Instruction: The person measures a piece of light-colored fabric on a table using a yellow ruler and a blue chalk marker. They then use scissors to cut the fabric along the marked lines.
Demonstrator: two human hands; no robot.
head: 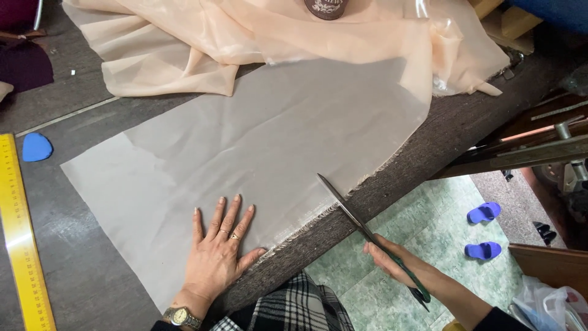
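Your left hand (217, 251) lies flat, fingers (228, 211) spread and gripping nothing, pressing the sheer peach fabric (263, 141) onto the tabletop (92, 288) at about 6 o'clock of the sheet, just beside its frayed near edge. Your right hand (392, 260), out past the tabletop's edge at about 4 o'clock, is closed around the handles of the scissors (361, 230), whose blades point toward 10 o'clock with the tip just over the frayed edge. The blades look nearly together, though you cannot tell from here whether they have bitten into the cloth. Judging by how things lie, the cutting is at its very start: the flat sheet shows no slit running in from the edge, and the whole span from the blade tip up toward the bunched folds at 12 o'clock looks uncut. No chalk line shows on the cloth along that path. The yellow ruler (18, 245) lies along the tabletop at 9 o'clock and the blue chalk piece (37, 148) near it, both well apart from your hands
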